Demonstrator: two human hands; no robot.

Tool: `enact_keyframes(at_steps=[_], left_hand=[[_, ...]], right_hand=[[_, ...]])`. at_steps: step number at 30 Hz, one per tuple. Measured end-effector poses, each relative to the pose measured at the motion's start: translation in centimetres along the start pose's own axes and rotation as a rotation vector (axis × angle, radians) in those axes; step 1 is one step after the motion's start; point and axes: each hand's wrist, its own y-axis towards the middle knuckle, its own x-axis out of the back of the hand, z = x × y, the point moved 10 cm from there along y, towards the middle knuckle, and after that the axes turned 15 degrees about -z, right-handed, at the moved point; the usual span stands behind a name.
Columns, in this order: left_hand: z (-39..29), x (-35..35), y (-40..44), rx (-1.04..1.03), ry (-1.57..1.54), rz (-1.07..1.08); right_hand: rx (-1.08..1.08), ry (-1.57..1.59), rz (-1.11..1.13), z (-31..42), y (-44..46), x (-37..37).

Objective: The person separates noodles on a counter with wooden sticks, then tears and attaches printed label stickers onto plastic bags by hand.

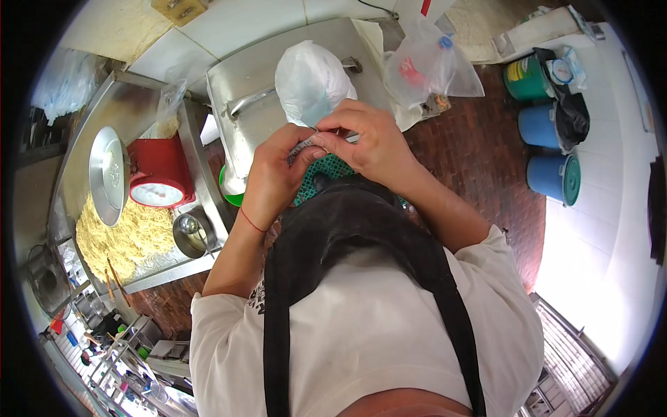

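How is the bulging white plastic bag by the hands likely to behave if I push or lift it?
The bulging white plastic bag is probably floppy-skinned, as its thin film looks creased. Pushed, it may roll or slump, given its rounded shape. It might feel slippery too, since the film looks glossy. I can't tell its weight.

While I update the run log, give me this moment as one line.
white bag: plump, over steel surface; left hand: pinching its near end; right hand: pinching alongside; red scale: person's left
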Motion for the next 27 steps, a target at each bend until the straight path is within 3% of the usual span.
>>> enact_keyframes(at_steps=[4, 7, 14, 16, 18, 22, 25, 27], left_hand=[[1.3, -0.1, -0.1, 0.084, -0.008, 0.007], [0.8, 0.1, -0.1, 0.030, 0.000, -0.004], [4.3, -0.2, -0.4, 0.399, -0.229, 0.072], [4.2, 0.6, 0.3, 0.392, -0.317, 0.010], [3.9, 3.2, 2.4, 0.360, -0.433, -0.186], [0.5, 6.5, 7.1, 0.076, -0.311, -0.469], [-2.8, 3.7, 10.0, -0.230, 0.038, -0.384], [-2.8, 1.9, 11.0, -0.197, 0.072, -0.349]], right_hand=[[-0.176, 0.148, 0.016, -1.3, -0.1, -0.1], [-0.260, 0.181, 0.066, -1.7, -0.3, -0.3], [-0.497, 0.143, 0.061, -5.3, -1.3, 0.5], [-0.524, 0.249, -0.111, -7.0, -1.2, 2.0], [-0.559, 0.287, -0.271, -9.8, -1.7, 3.5], [-0.380, 0.178, -0.528, -10.7, -0.9, 6.2], [-0.085, -0.004, -0.616, -8.9, 0.5, 6.2], [0.129, -0.150, -0.608, -7.1, 1.4, 5.5]])
